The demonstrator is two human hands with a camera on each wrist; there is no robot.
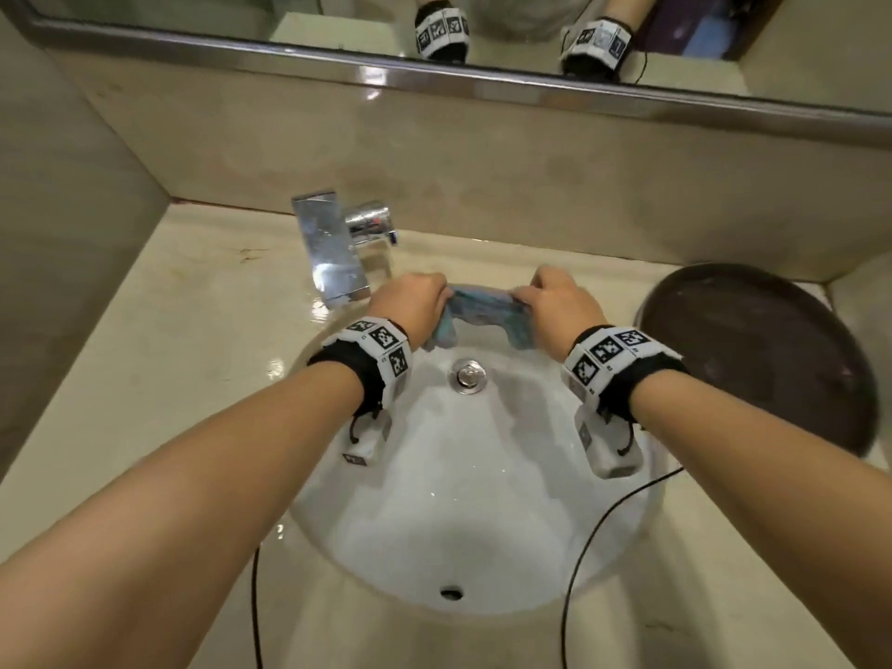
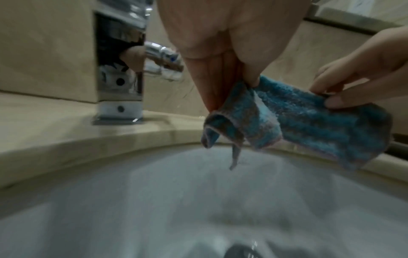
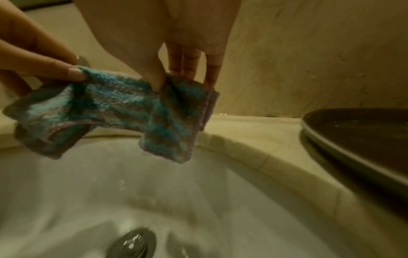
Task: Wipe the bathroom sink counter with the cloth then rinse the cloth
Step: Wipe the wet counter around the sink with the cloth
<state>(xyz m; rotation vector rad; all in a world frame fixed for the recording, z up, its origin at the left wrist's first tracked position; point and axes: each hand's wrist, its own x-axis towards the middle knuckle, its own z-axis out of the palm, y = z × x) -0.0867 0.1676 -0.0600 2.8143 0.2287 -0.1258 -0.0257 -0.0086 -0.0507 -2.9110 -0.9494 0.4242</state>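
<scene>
A small blue and grey cloth [image 1: 482, 313] hangs stretched between both hands over the back of the white sink basin [image 1: 463, 499]. My left hand [image 1: 417, 306] pinches its left end [image 2: 238, 111] between thumb and fingers. My right hand [image 1: 555, 301] pinches the right end [image 3: 176, 111] the same way. The cloth's folded ends droop toward the basin. The chrome faucet [image 1: 333, 248] stands just left of my left hand; no water stream shows from it. The beige counter [image 1: 159, 340] surrounds the basin and looks wet near the faucet.
A dark round tray [image 1: 762, 350] lies on the counter right of the basin. The drain plug [image 1: 468, 374] sits below the cloth. Thin black cables [image 1: 593, 533] trail from the wrist cameras over the basin's front. A mirror [image 1: 482, 21] runs above the backsplash.
</scene>
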